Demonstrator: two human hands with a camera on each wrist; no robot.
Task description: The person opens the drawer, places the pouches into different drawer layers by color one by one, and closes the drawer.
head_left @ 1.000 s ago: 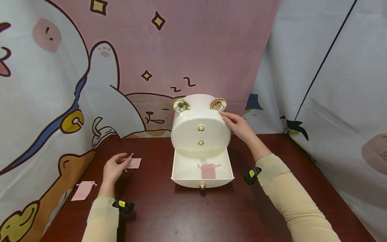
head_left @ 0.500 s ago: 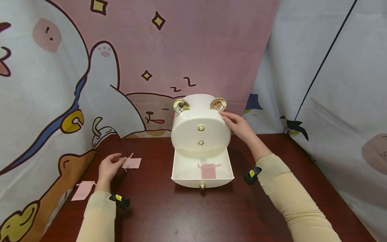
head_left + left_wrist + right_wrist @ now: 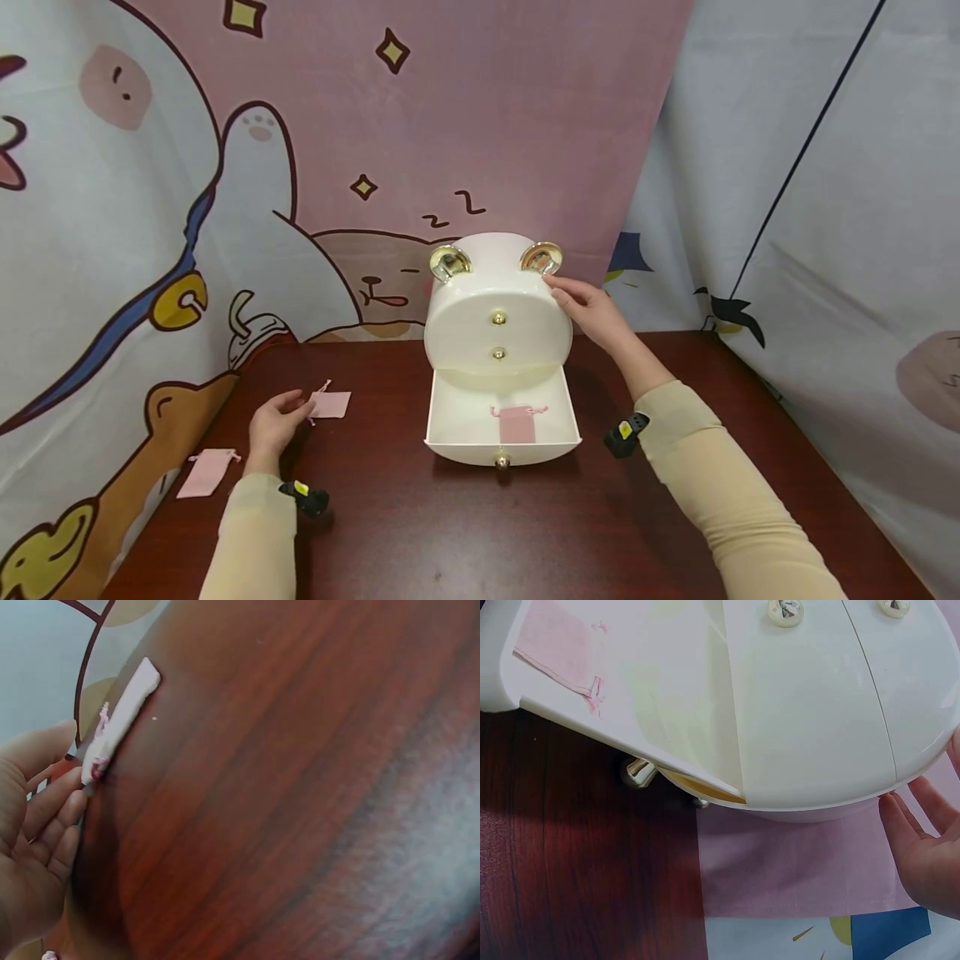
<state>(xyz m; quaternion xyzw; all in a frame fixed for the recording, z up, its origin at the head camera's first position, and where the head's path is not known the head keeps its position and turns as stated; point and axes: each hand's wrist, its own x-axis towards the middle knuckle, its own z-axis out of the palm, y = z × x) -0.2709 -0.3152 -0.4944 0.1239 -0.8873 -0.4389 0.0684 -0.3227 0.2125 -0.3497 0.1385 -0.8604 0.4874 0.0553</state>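
A pink drawstring pouch (image 3: pixel 332 405) lies flat on the table, left of a white drawer box (image 3: pixel 498 333). My left hand (image 3: pixel 275 425) is at the pouch's drawstring end. In the left wrist view, the fingertips of this hand (image 3: pixel 41 810) are right by the pouch (image 3: pixel 124 720), with the thumb held apart from them. With fairly straight fingers, my right hand (image 3: pixel 594 317) touches the box's upper right side, below a gold ear. The bottom drawer (image 3: pixel 457 425) is pulled out, and a second pink pouch (image 3: pixel 517 426) lies in it.
Another pink pouch (image 3: pixel 207 473) rests near the table's left edge. Two upper drawers with gold knobs are closed. A printed cloth (image 3: pixel 525 125) hangs behind the dark wooden table (image 3: pixel 465 533). Black cameras sit on both wrists.
My left hand has drawn back a little to the left, off the pouch it partly covered, then dipped slightly. The pouch, the box and my right hand stay in place.
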